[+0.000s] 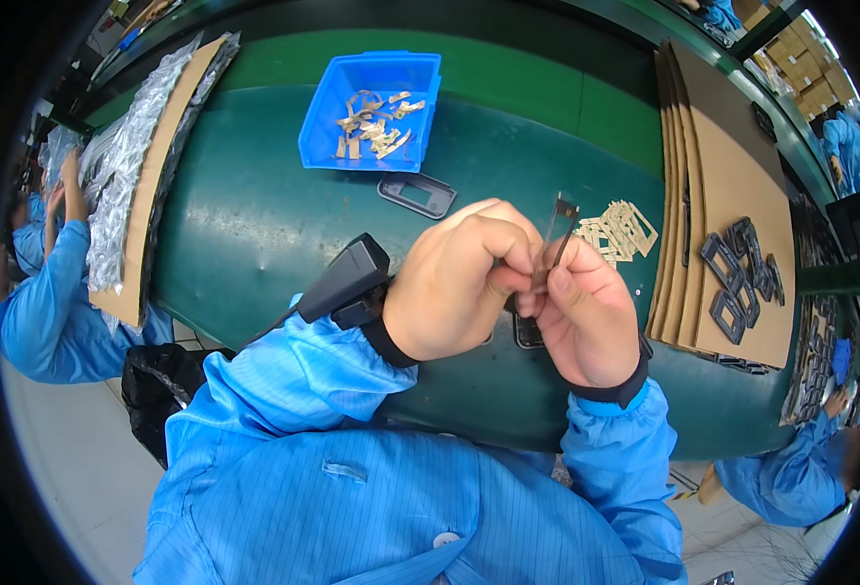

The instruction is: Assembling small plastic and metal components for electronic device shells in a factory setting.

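Note:
In front of my chest, my left hand [464, 273] and my right hand [586, 312] meet, both with fingers pinched. Between their fingertips stands a thin brown frame-shaped strip [565, 213], partly see-through, its lower end hidden by the fingers. Which hand grips which part of it is hard to see, but both touch it. Under my hands a dark plastic frame [526, 333] shows only in part. Beyond my left hand, another dark plastic frame [417, 194] with a rectangular opening lies flat on the green table [254, 185].
A blue bin [328, 93] holds brown scraps. Pale cut-out frames [620, 232] lie in a pile right of my hands. Stacked cardboard [732, 175] carries several black frames [732, 278]. Bagged parts [142, 166] stand at left. Co-workers sit on both sides.

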